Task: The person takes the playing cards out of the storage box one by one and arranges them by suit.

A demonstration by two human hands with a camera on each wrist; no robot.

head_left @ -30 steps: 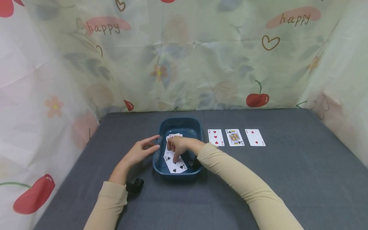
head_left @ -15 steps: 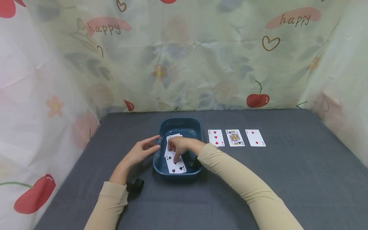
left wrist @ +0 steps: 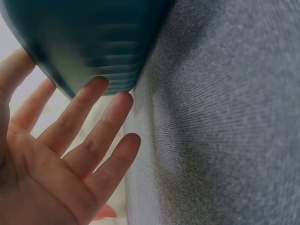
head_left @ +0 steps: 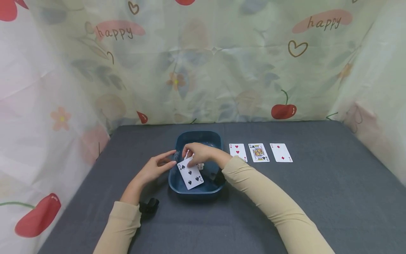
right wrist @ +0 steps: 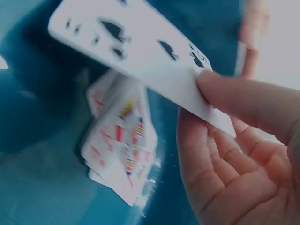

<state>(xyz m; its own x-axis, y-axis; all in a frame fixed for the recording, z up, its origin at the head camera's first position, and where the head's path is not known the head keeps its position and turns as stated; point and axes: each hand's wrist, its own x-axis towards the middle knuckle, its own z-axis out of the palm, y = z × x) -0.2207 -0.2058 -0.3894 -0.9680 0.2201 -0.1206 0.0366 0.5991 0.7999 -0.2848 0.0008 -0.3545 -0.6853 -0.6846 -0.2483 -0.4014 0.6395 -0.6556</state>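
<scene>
My right hand [head_left: 200,154] pinches a five of spades [head_left: 190,176] between thumb and fingers, over the blue tray [head_left: 198,192]. In the right wrist view the card slants across the top, thumb on its face near one corner. Beneath it, a small stack of cards [right wrist: 124,145] with a red-suited face card on top lies in the tray; in the head view the hand and the five mostly hide it. My left hand [head_left: 153,169] is at the tray's left rim, its fingers spread and fairly straight against the tray's outer side [left wrist: 93,47].
To the right of the tray, three cards lie face up in a row on the grey cloth: a three of hearts [head_left: 237,151], a king [head_left: 258,152] and a two of diamonds [head_left: 281,152]. A printed curtain [head_left: 219,70] hangs behind the table.
My right hand has taken the five of spades off the stack and raised it, turning it a little. The left hand has stayed at the tray's rim.
</scene>
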